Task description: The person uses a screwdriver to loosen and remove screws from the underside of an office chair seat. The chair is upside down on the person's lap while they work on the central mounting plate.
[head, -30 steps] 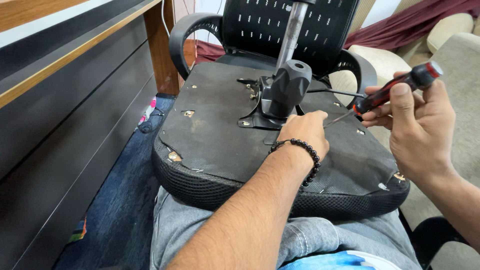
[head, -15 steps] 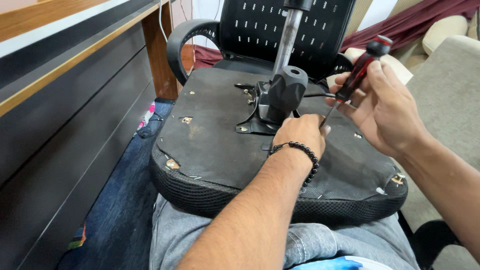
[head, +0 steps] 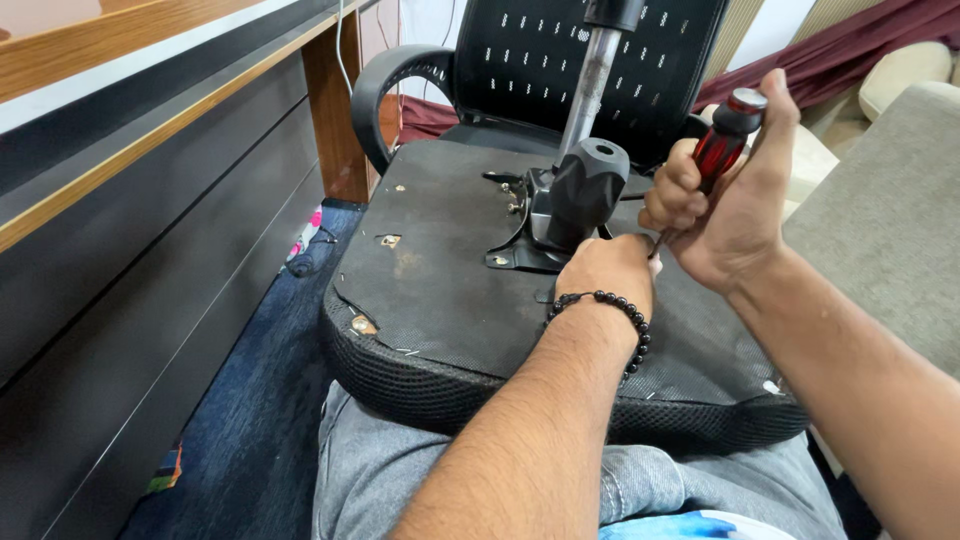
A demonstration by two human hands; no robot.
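- The step in hand looks like driving or loosening a screw on the underside of an upturned office chair seat (head: pixel 440 290), which lies across the person's lap in grey jeans (head: pixel 400 470).
- The left hand (head: pixel 608 272) lies nearest, resting on the seat bottom with a black bead bracelet (head: pixel 612 303) on the wrist. Its fingers are curled together at the spot where the tool tip comes down; I cannot tell if they pinch a screw or only steady the tip.
- Just to the right of it and a little higher, the right hand (head: pixel 725 205) is wrapped firmly around the red-and-black screwdriver (head: pixel 722 140), thumb up beside the handle end. The shaft points down toward the left fingers, and the tip is hidden there.
- Just beyond the left hand stands the black metal mounting plate (head: pixel 520 245) with the gas cylinder (head: pixel 592 85) rising from it.
- Judged from this, the next move calls for a steady turn with downward pressure, keeping the tip seated.
- Farther away is the mesh chair back (head: pixel 560 50); a wooden desk (head: pixel 150 130) stands far to the left of the left hand.
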